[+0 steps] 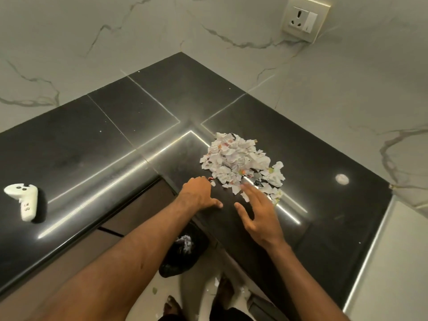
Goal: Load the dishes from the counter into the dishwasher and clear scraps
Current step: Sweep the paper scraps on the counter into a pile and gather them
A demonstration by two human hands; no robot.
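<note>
Scraps: a heap of torn white paper scraps (pixel 240 163), some with colour print, lies on the black desk (pixel 139 112) near its inner corner, just beyond both hands.
Floor: the pale floor (pixel 190 288) at the bottom of the view has a few small paper bits on it, and the person's feet (pixel 222 288) stand there.
Bag: a black bag (pixel 199 249) stands open on the floor below the desk edge, with some white scraps inside it.
Left hand: the left hand (pixel 199 193) is on the desk at the near left edge of the heap. Its thumb is stretched flat on the surface. Its fingers bend down toward the scraps and are hidden behind the back of the hand, so I cannot tell if they hold anything.
Right hand: the right hand (pixel 259 214) is spread wide with straight fingers, palm turned to the left, at the near edge of the heap. The fingertips (pixel 245 188) touch the nearest scraps and it grips nothing.
Controller: a white game controller (pixel 23 200) lies on the desk far to the left, well apart from the heap.
Spot: a round pale spot (pixel 342 179) shows on the desk to the right of the heap.
Walls: grey-veined marble walls (pixel 115 31) meet behind the desk.
Socket: a cream wall socket (pixel 305 19) with a switch sits high on the right wall.
</note>
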